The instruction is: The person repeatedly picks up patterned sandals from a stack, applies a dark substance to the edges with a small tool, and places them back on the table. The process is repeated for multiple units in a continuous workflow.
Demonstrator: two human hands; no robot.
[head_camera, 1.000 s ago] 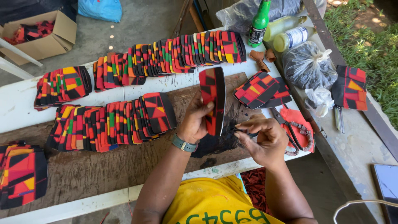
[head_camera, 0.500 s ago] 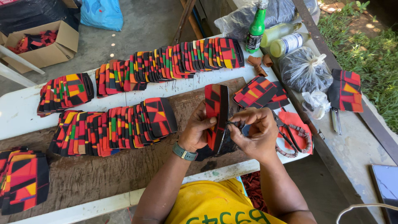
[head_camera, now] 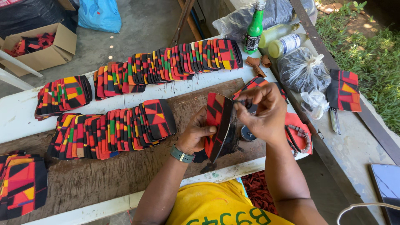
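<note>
My left hand (head_camera: pixel 199 133), with a grey-green watch on its wrist, grips a curved piece of red, black and orange patterned fabric on dark backing (head_camera: pixel 218 121) and holds it upright over the brown board (head_camera: pixel 125 175). My right hand (head_camera: pixel 262 111) pinches something small and dark at the piece's upper right edge; what it is cannot be made out. A dark round object (head_camera: pixel 248 134) lies on the board under the right hand.
Rows of like patterned pieces (head_camera: pixel 166 64) (head_camera: pixel 110 131) lie across the white table (head_camera: pixel 16 116), with stacks at left (head_camera: pixel 21 183). A green bottle (head_camera: pixel 253 31), two lying bottles, tied plastic bags (head_camera: pixel 302 71), a cardboard box (head_camera: pixel 39 46) and a phone (head_camera: pixel 387 183) are around.
The patterned piece has been lifted and turned more upright. My right hand has risen from the board to the piece's upper edge. The camera has shifted a little.
</note>
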